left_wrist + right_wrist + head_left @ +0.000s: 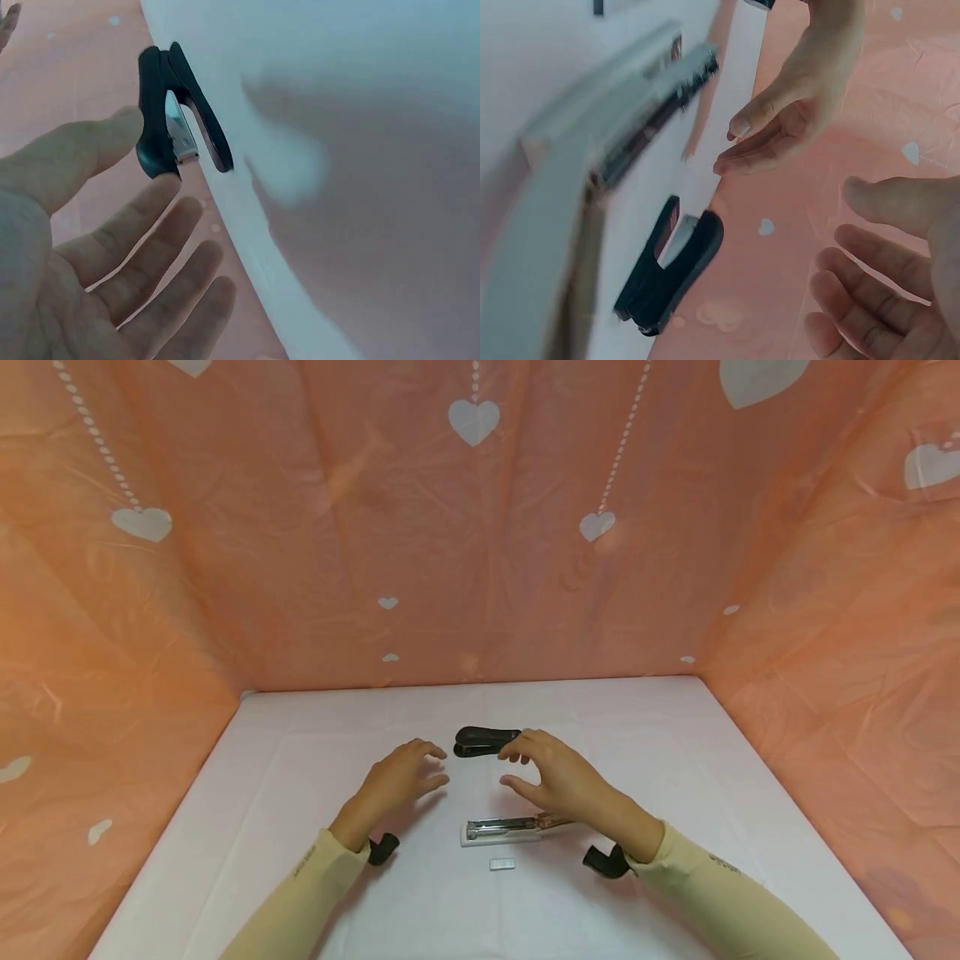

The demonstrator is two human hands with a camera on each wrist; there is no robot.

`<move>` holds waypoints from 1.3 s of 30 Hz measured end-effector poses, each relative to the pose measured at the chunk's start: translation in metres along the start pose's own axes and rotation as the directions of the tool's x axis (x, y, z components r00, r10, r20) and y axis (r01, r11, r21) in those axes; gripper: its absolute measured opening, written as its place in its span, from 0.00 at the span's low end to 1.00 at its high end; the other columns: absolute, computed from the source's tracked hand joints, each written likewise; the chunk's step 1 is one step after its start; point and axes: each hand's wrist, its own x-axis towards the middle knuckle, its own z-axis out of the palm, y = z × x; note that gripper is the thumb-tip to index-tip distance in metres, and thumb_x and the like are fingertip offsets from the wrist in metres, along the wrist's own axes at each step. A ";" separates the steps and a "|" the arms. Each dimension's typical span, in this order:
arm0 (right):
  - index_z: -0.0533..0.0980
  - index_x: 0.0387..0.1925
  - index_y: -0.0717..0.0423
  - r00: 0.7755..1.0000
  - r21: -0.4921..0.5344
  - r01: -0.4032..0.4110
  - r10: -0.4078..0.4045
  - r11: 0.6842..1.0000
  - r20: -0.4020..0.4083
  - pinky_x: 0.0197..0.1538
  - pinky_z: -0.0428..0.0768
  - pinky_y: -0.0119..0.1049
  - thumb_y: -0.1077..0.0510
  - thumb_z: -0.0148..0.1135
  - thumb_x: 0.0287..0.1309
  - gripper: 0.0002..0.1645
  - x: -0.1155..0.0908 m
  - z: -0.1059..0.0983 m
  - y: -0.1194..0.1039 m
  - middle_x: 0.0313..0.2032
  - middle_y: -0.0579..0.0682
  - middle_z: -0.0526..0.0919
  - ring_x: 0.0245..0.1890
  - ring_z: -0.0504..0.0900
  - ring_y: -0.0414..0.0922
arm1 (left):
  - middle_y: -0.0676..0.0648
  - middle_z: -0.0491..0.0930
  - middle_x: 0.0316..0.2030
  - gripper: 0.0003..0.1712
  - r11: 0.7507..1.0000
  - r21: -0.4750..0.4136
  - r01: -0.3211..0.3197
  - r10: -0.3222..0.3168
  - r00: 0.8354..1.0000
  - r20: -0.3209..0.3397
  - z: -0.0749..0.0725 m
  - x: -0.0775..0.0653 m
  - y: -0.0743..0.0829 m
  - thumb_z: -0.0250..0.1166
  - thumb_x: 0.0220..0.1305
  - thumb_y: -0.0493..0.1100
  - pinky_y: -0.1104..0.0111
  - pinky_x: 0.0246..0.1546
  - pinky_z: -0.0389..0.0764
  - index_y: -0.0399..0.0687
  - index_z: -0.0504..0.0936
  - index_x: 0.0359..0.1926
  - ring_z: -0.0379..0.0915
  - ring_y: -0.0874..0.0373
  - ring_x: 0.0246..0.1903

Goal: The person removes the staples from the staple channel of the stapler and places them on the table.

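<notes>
A black stapler (483,740) lies toward the back of the white table, its right end overlapped by my right hand in the head view. My left hand (401,777) is held over the table to the left of it, fingers relaxed and apart, holding nothing. Opposite, my right hand (558,772) hovers with thumb and fingers spread and nothing between them. Below the right hand sits a white stapler (501,837), its top swung back so that the metal staple channel shows. Just in front of it is a small strip of staples (502,864).
The white table (300,743) is enclosed by orange sheeting (480,568) with white hearts at the back and both sides. A black wrist-camera mount (384,849) juts out under the left wrist, and another mount (606,862) under the right.
</notes>
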 end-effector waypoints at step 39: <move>0.83 0.53 0.65 0.961 0.180 -0.230 0.194 0.956 0.199 0.59 0.81 0.44 0.58 0.76 0.67 0.18 0.097 0.042 0.059 0.49 0.56 0.87 0.50 0.85 0.51 | 0.40 0.83 0.56 0.25 0.998 -0.060 0.011 -0.009 0.999 0.031 0.018 0.068 -0.017 0.81 0.63 0.44 0.49 0.64 0.75 0.38 0.86 0.57 0.76 0.42 0.60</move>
